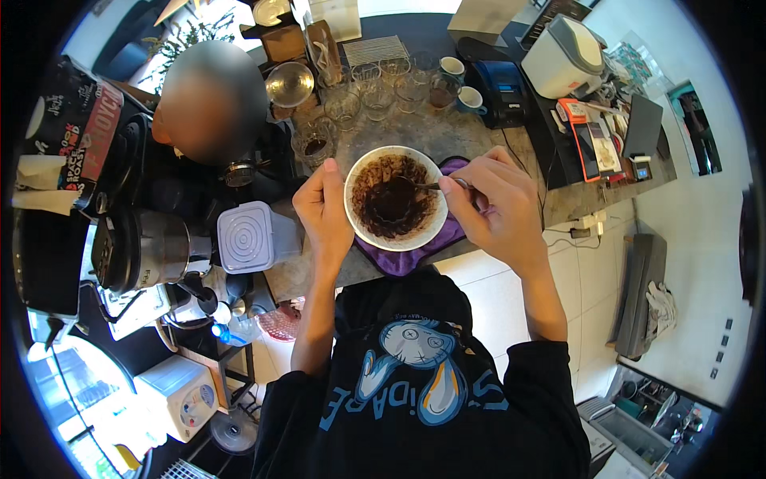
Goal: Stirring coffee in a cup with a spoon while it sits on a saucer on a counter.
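Observation:
A white bowl (392,246) is before me over the counter, its inner wall smeared with brown residue. Dark brown paste or liquid (388,202) lies in the bottom. My left hand (325,218) holds the bowl's left side, with the thumb up by the rim. In my right hand (499,203) is a metal spoon (426,186), gripped by its handle over the right rim. The spoon's tip is sunk in the dark contents and hidden. Below the bowl a purple cloth (398,262) spreads at the counter's front edge.
Several clear glasses (376,103) stand behind the bowl; one glass (315,145) holds dark liquid. A lidded plastic container (245,236) is at left, near a portafilter (239,173) and another person (212,102). A blue-black printer (501,96) sits at back right.

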`<act>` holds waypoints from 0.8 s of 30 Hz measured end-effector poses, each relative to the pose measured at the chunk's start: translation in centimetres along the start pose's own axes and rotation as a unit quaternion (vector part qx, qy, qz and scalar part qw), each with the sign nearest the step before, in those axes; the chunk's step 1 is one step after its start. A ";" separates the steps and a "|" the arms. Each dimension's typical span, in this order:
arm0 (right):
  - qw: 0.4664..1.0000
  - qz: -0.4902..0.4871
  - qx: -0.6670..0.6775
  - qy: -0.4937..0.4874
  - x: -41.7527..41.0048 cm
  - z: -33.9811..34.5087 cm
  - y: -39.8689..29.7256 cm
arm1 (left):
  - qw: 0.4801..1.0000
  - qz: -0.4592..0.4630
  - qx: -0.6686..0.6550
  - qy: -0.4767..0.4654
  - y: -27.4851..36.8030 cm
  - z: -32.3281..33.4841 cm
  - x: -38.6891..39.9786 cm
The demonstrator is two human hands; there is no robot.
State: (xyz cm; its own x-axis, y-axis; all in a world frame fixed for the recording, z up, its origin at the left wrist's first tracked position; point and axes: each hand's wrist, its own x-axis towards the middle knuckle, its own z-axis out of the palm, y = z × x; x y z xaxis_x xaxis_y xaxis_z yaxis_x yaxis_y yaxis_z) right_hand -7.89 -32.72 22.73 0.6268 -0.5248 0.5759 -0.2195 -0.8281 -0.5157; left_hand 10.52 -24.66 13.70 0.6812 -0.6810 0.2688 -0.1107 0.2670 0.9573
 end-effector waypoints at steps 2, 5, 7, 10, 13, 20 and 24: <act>1.000 -0.003 0.003 -0.027 0.4 0.3 1.4 | 1.000 -0.003 0.011 0.018 0.0 0.4 -0.1; 0.994 0.021 0.090 -0.062 0.6 1.7 4.2 | 0.998 0.006 0.035 0.058 -0.8 0.8 -0.3; 0.988 0.039 0.116 -0.097 1.2 2.2 5.6 | 0.995 0.006 0.045 0.090 -1.5 1.0 -0.8; 0.966 0.104 0.182 -0.149 2.1 2.8 7.6 | 0.988 0.011 0.069 0.138 -2.8 0.9 -1.5; 0.958 0.074 0.227 -0.157 2.8 3.2 9.6 | 0.978 0.009 0.096 0.184 -4.0 1.1 -2.6; 0.939 -0.020 0.244 -0.241 4.2 4.3 10.4 | 0.957 0.009 0.107 0.269 -6.5 1.9 -5.4; 0.918 -0.044 0.245 -0.310 3.8 5.7 11.0 | 0.946 0.010 0.130 0.297 -7.4 1.9 -6.3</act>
State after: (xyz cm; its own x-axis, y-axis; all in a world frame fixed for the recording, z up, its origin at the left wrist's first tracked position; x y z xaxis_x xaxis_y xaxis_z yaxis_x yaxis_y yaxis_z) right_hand -3.61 -42.67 15.64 0.9641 -0.1223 0.2357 0.1194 -0.5933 -0.7961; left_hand 5.63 -23.64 5.12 0.9547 -0.1541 0.2547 -0.2506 0.0461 0.9670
